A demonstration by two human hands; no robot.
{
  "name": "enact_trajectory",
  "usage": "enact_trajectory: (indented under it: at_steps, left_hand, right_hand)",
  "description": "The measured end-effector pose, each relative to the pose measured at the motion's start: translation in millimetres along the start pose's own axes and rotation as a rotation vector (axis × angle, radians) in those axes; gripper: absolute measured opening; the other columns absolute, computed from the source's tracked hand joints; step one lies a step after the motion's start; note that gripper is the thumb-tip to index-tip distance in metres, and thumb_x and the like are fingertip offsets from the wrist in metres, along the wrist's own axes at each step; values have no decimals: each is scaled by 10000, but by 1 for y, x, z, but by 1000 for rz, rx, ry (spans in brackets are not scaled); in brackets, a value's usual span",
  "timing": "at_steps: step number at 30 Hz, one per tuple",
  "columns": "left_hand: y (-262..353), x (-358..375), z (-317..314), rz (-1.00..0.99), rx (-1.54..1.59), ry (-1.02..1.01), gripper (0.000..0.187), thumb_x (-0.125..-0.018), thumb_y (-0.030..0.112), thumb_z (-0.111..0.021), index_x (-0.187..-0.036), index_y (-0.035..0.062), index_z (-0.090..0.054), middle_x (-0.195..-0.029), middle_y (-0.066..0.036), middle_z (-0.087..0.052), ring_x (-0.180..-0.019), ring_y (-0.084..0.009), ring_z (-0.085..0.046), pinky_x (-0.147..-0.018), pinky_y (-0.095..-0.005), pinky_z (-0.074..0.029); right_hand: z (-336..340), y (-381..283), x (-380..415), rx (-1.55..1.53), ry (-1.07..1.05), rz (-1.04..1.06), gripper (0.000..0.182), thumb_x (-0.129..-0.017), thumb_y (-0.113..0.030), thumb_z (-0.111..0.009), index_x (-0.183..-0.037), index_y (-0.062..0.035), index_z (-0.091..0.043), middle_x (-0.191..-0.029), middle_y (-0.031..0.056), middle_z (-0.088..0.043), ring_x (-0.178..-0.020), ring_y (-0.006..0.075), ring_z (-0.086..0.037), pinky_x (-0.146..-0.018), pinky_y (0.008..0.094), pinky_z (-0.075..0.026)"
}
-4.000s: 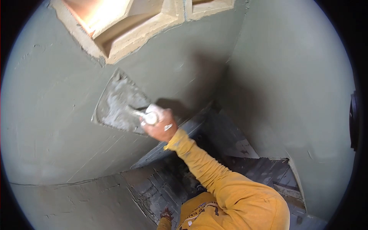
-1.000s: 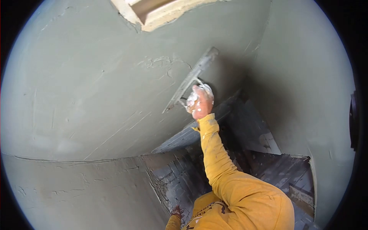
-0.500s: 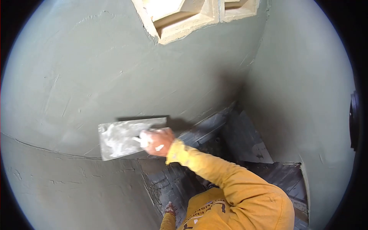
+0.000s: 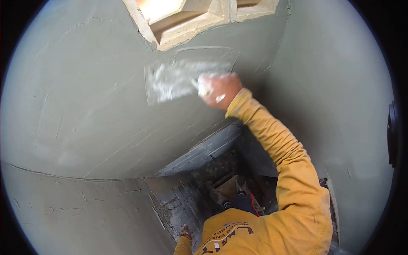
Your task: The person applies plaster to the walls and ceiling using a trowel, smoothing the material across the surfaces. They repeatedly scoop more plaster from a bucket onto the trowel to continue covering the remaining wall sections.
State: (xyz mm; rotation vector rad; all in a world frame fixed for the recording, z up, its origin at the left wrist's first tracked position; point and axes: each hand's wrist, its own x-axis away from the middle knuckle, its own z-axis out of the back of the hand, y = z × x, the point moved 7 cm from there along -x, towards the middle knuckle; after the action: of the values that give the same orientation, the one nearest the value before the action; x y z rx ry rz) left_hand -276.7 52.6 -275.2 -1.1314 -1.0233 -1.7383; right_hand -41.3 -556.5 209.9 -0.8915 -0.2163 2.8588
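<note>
My right hand (image 4: pixel 220 90), smeared with plaster, is closed round the handle of a rectangular plastering trowel (image 4: pixel 168 83). The trowel's broad blade lies against the grey plastered wall (image 4: pixel 97 114), a little below the framed opening. Wet plaster coats the blade's visible side, and motion blurs it slightly. Low in the view, my left hand (image 4: pixel 185 231) is beside the rough, unplastered wall section (image 4: pixel 180 208), fingers apart and no tool showing in it. Yellow sleeves cover both arms.
A pale frame with recessed openings (image 4: pixel 191 23) is set into the wall above the trowel. Another plastered wall (image 4: pixel 327 85) meets it at a corner on the right. Below, a grey ledge (image 4: pixel 199 151) runs along the wall's foot, and a small platform (image 4: pixel 229 187) is near my feet.
My right hand has carried the trowel up and to the right across the wall, from near the lower seam to just under the framed opening. My left hand stays low, nearly in place.
</note>
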Motion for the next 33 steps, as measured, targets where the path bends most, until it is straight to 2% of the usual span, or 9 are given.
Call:
enact_trajectory:
  at_steps: [3, 5, 7, 13, 16, 23, 27, 30, 33]
  left_hand:
    - [13, 14, -8, -19, 10, -22, 566, -955, 525, -350, -1350, 122, -397, -1359, -105, -481, -1236, -346, -459, -947, -558, -401]
    - [26, 19, -8, 1, 71, -3, 559, -954, 522, -359, -1355, 134, -392, -1358, -109, -482, -1249, -352, -447, -981, -567, -364]
    - [34, 32, -11, 28, 21, 22, 557, -954, 520, -357, -1372, 153, -369, -1379, -99, -462, -1277, -347, -420, -1011, -576, -321]
    - [12, 22, -3, 98, 56, 62, 589, -930, 547, -392, -1383, 171, -374, -1370, -108, -465, -1226, -321, -474, -957, -507, -398]
    - [8, 31, -11, 117, 68, 49, 600, -925, 545, -408, -1390, 170, -361, -1380, -111, -454, -1249, -333, -452, -979, -514, -379]
    - [-7, 17, -22, 50, 95, -65, 608, -936, 501, -417, -1418, 148, -301, -1432, -139, -388, -1300, -339, -393, -1036, -520, -328]
    - [-15, -3, -22, -40, 44, -110, 570, -956, 466, -395, -1409, 130, -312, -1449, -128, -364, -1315, -322, -375, -1033, -514, -338]
    - [-52, -62, -7, -459, -649, 36, 515, -968, 441, -383, -1387, 144, -342, -1448, -107, -369, -1303, -332, -390, -1013, -537, -350]
    - [-115, -94, -4, -399, -205, -37, 483, -982, 401, -342, -1407, 175, -314, -1447, -92, -372, -1301, -319, -395, -1011, -538, -344]
  right_hand:
    - [-72, -8, 54, 3, 43, 108, 240, -796, -301, -589, -981, -164, -659, -842, 93, -679, -703, 270, -659, -615, 405, -504]
    - [-87, 0, 75, -237, -154, -87, 193, -842, -323, -561, -900, -145, -604, -806, 81, -665, -746, 306, -649, -697, 430, -493]
    - [-79, 21, 99, -448, 106, -334, 149, -793, -246, -645, -843, -117, -588, -752, 110, -651, -700, 331, -636, -622, 416, -498]
    - [-84, 141, 97, -1412, 723, -873, 187, -780, -134, -694, -701, -79, -533, -607, -30, -501, -481, 78, -461, -423, 268, -373]
    - [-77, 137, 64, -1531, 593, -801, 173, -776, -96, -686, -693, -63, -537, -627, -29, -510, -510, 82, -456, -451, 279, -378]
    - [-41, -17, 17, -952, 389, -449, 158, -770, -114, -691, -748, -28, -560, -631, 43, -584, -579, 108, -541, -566, 302, -460]
    - [-60, -127, 4, -902, 278, -298, 203, -726, -151, -735, -747, -46, -563, -649, 139, -596, -577, 290, -601, -577, 358, -491]
    - [-105, -202, 8, -811, 40, -243, 180, -755, -264, -663, -836, -124, -584, -736, 117, -647, -695, 348, -642, -626, 449, -498]
    - [-153, -271, 24, -788, -96, -185, 171, -787, -293, -596, -835, -130, -571, -750, 106, -638, -702, 350, -630, -641, 470, -480]
